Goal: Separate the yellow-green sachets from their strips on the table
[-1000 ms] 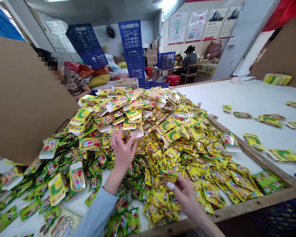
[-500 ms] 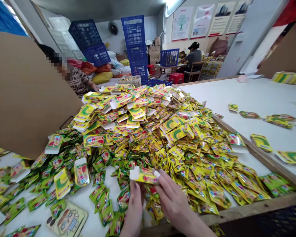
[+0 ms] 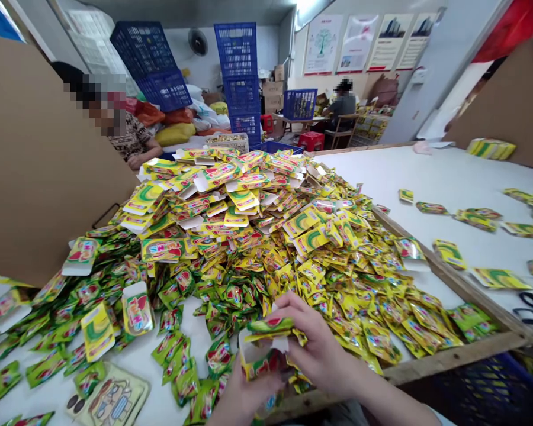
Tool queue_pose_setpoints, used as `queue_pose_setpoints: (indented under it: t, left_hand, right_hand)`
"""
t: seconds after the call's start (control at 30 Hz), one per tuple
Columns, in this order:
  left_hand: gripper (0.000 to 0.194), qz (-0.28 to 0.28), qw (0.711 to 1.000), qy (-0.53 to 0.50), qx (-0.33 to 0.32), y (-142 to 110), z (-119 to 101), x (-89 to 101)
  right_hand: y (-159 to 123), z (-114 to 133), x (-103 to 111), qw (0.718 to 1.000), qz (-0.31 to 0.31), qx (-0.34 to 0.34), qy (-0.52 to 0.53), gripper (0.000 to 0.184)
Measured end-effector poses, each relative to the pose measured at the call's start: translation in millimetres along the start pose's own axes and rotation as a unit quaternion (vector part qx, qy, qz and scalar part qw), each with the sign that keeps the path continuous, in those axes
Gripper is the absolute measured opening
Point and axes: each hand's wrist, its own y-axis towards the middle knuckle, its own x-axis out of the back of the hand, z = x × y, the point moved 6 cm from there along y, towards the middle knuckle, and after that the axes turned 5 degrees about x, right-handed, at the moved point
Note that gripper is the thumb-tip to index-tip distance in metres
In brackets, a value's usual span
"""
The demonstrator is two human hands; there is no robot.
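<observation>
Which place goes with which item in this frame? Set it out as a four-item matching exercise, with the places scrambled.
Items:
1. Stacked blue plastic crates
2. Red plastic stool
3. Cartoon-printed card
4. Yellow-green packet

Places:
A. Lying on the white table, lower left
B. Between the left hand and right hand
C. Behind the heap of packets
D. Beside the far table

Pairs: 1-C, 2-D, 3-A, 4-B

The bold lettering on the yellow card packets [image 3: 162, 249] heaped on the surface [image 3: 448, 177] is too warped to read, and the captions on the wall posters [image 3: 357, 44] at upper right are too small to make out.
</observation>
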Motion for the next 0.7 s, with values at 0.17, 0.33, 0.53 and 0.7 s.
queue_pose_setpoints:
  t: [0.17,0.33,0.53,0.7]
  left_hand:
    - [0.049,0.04,0.987,0.152,-0.027,-4,-7,-4.4]
    - [0.05,0.047,0.962,0.27,-0.02,-4,2,-4.4]
    - [0.06,0.151,0.952,0.265,-0.011,-5,9,-17.0]
    - [0.06,0.171,0.942,0.289,0.021,-7,19,-20.3]
  right_hand:
    - [-6,4,-11,0.961,0.206,-0.066,-0.174,0.035]
    - [-16,4,-8,0.902,0.303,-0.067,-0.3,0.021]
    - [-28,-4,1,0.948,0.237,-0.1,-0.187,0.026]
    - [-56,-14,2,0.938,0.209,-0.071,-0.266,0.027]
